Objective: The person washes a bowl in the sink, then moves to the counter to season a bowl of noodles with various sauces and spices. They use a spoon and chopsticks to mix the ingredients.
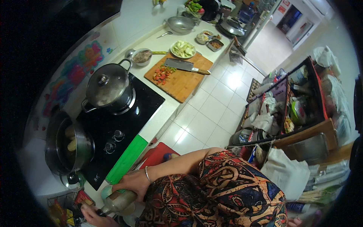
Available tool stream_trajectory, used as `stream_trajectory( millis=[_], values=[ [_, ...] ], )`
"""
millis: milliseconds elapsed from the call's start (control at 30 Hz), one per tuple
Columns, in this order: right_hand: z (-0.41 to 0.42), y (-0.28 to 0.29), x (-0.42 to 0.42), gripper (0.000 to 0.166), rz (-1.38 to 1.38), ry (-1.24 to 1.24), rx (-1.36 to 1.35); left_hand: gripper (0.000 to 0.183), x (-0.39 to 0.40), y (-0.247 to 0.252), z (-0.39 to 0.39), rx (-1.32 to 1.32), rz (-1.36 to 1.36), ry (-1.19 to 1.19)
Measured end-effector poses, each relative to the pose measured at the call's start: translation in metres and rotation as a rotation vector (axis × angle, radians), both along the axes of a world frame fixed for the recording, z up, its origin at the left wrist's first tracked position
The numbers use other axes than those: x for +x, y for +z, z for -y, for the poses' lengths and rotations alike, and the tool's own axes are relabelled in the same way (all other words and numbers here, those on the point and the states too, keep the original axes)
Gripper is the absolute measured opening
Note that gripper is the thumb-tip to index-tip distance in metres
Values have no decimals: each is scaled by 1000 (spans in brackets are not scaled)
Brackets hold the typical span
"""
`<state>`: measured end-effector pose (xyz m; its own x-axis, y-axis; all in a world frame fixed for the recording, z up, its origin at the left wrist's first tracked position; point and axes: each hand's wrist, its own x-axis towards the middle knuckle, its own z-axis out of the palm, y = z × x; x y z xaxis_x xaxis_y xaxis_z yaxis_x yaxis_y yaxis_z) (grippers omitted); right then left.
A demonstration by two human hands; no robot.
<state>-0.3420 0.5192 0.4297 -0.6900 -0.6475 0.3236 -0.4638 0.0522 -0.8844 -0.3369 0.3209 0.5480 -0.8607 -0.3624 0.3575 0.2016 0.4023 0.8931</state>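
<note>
My right hand point(131, 183), with a bangle at the wrist, grips the body of a glass bottle point(120, 202) at the lower left. The bottle lies tilted, its dark neck pointing down and left. At that neck is my left hand point(95, 217), its fingers closed around the end; the cap itself is hidden. Beside the bottle, a pale round bowl point(106, 193) shows in part. Just ahead is a black glass cooktop point(124, 113) with a green strip point(127, 159) along its front edge. An uncovered pot point(82, 153) with yellowish pieces inside stands on it.
A lidded pot point(107, 85) occupies the far burner. Beyond it, a cutting board point(181, 85) holds a cleaver point(181, 65) and chopped red peppers point(161, 74). A plate of cut green vegetable point(183, 48) and a bowl of meat point(142, 56) sit nearby. A crowded shelf point(283, 105) stands behind.
</note>
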Motion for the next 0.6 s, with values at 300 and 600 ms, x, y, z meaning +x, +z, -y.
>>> stream_trajectory(
  millis=[300, 600],
  values=[
    [-22, 17, -3, 88, 79, -41, 23, 38, -21, -33, 29, -94, 55, -216],
    [-18, 14, -10, 88, 86, 42, 288, 37, 19, -10, 65, -232, 305, -510]
  ],
)
